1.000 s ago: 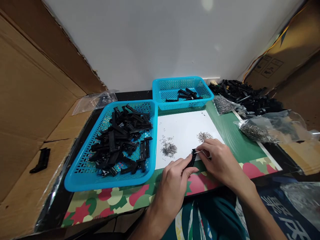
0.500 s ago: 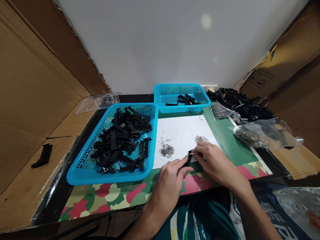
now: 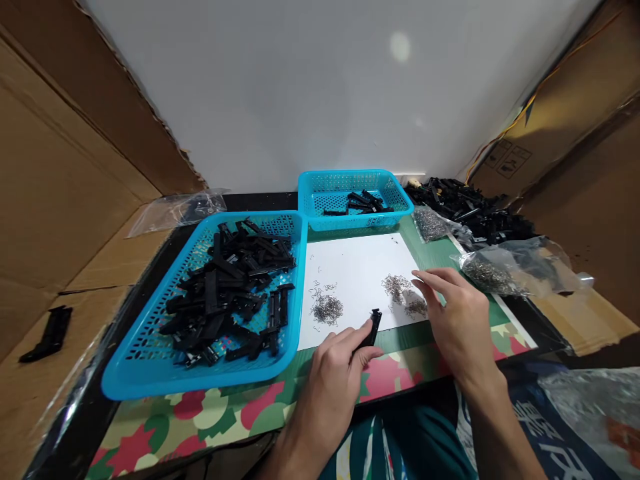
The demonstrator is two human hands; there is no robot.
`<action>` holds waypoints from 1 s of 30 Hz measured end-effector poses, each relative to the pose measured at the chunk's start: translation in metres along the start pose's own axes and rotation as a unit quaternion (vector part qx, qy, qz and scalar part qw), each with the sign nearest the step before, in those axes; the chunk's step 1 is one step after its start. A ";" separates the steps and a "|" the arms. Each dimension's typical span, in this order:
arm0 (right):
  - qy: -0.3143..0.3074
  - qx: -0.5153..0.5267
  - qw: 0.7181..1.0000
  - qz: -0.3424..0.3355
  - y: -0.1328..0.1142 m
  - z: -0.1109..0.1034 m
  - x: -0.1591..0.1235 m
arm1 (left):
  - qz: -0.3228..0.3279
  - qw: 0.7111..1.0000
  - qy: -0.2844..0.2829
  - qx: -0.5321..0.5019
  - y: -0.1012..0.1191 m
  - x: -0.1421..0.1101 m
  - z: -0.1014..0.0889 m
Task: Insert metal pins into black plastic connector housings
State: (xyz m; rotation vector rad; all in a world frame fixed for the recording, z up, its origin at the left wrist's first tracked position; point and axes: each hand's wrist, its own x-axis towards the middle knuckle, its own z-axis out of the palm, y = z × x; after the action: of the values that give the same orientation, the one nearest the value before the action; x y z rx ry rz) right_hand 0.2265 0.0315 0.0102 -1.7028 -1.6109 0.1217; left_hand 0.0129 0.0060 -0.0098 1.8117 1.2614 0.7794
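Observation:
My left hand (image 3: 337, 370) is closed around a narrow black plastic part (image 3: 373, 327), whose notched upper end sticks out past the fingers over the white sheet's (image 3: 360, 263) near edge. My right hand (image 3: 457, 313) is held to the right, thumb and index finger brought nearly together beside a pile of small bent wire pieces (image 3: 396, 287). Anything between those fingertips is too small to make out. A smaller wire heap (image 3: 416, 307) lies under that hand, and another wire pile (image 3: 327, 309) is at the sheet's left side.
A large blue basket (image 3: 200, 383) on the left holds many black parts; a smaller blue basket (image 3: 356, 175) behind holds several. Loose black parts (image 3: 475, 210) and plastic bags of wire pieces (image 3: 487, 272) lie at right. One black part (image 3: 49, 333) rests on cardboard at far left.
My right hand has drawn away from the black part and moved right, near the wire piles. The thin shiny piece at its fingertips no longer shows. My left hand still grips the part.

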 end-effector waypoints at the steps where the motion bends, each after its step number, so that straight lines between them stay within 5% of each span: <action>1: 0.012 0.020 0.999 0.024 -0.002 0.003 -0.002 | 0.006 1.000 -0.001 0.010 -0.001 -0.001 0.000; 8: -0.013 0.310 0.936 0.166 -0.021 0.032 -0.018 | 0.022 0.998 -0.009 0.054 0.000 -0.002 0.003; 14: -0.043 0.265 0.955 0.123 -0.026 0.040 -0.021 | 0.021 0.998 -0.014 0.057 0.002 -0.001 0.003; 21: 0.010 0.208 0.974 0.089 -0.027 0.040 -0.024 | 0.021 0.998 -0.021 0.061 0.004 0.001 0.002; 30: -0.007 0.144 0.989 0.044 -0.030 0.039 -0.024 | 0.037 0.998 -0.016 0.046 0.001 0.000 0.003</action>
State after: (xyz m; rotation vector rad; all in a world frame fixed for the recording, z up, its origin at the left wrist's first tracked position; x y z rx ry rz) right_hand 0.1756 0.0253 -0.0099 -1.5503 -1.4485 0.3924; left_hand 0.0160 0.0050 -0.0104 1.9469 1.2349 0.7407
